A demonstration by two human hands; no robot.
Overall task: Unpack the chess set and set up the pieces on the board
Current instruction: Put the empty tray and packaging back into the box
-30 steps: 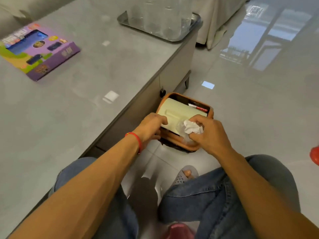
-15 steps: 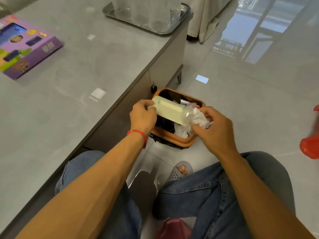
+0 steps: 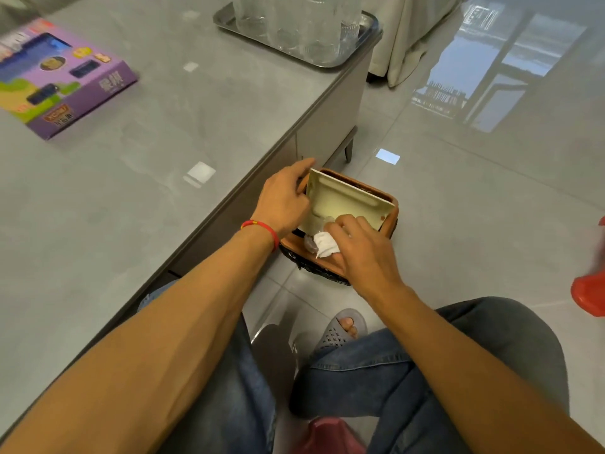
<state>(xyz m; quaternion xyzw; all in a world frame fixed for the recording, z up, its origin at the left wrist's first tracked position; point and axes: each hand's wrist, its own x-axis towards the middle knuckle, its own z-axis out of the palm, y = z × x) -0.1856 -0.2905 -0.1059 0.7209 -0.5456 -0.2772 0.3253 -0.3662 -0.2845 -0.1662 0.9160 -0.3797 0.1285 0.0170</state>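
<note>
A cream plastic tray (image 3: 343, 201) stands tilted over the orange waste bin (image 3: 391, 221) on the floor beside the table. My left hand (image 3: 284, 198) grips the tray's left edge. My right hand (image 3: 363, 247) holds a crumpled white tissue (image 3: 324, 245) with a bit of clear plastic against the tray's lower edge. The purple game box (image 3: 62, 77) lies flat at the far left of the grey table (image 3: 131, 191). No chess pieces or board show.
A metal tray with clear glasses (image 3: 294, 31) sits at the table's far corner. A red object (image 3: 589, 290) lies on the floor at the right edge. My knees in jeans and a grey slipper (image 3: 343, 329) are below the bin.
The cream tray was lifted off the bin and tipped up on edge over it. My right hand moved back onto its lower edge with the tissue. The view shifted slightly.
</note>
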